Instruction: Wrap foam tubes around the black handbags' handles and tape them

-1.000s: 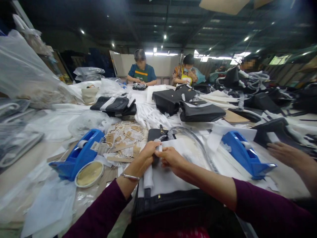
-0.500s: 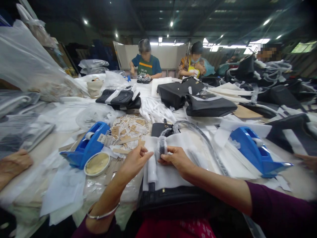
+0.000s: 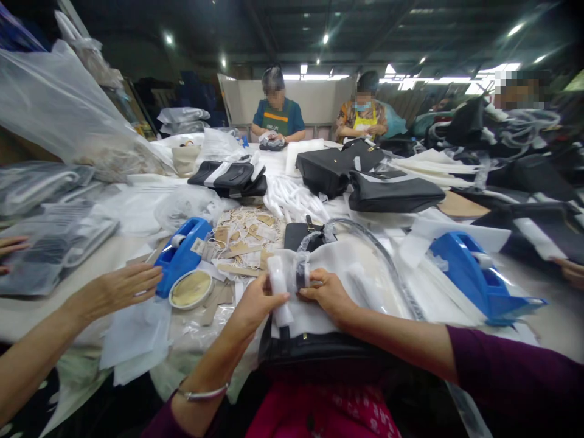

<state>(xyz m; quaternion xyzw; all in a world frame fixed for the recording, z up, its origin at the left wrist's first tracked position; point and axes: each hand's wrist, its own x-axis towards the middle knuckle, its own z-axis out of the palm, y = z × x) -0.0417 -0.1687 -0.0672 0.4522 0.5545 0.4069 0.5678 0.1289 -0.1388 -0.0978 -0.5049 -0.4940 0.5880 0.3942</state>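
Observation:
A black bag (image 3: pixel 319 349) lies before me, with a white foam sheet (image 3: pixel 328 313) spread over its upper part. My left hand (image 3: pixel 259 302) pinches a strap wrapped in white foam (image 3: pixel 280 289) between thumb and fingers. Just to its right, my right hand (image 3: pixel 326 296) has its thumb and fingers closed on a dark strap piece (image 3: pixel 302 271) wrapped in clear plastic. A long plastic-wrapped strap (image 3: pixel 383 252) curves away behind it. Beyond the foam is a small black pouch (image 3: pixel 294 235) with a buckle.
Blue tape dispensers (image 3: pixel 188 243) (image 3: pixel 479 274) stand on both sides. Near the left one are a round tub (image 3: pixel 190 289) and a heap of tags (image 3: pixel 246 234). A co-worker's hand (image 3: pixel 116 290) reaches in at left. Black bags (image 3: pixel 396 193) lie farther back; people sit opposite.
My left hand has closed on the foam-wrapped strap, which now tilts left. The co-worker's hand at left has moved toward the blue dispenser, and another hand shows at the left edge.

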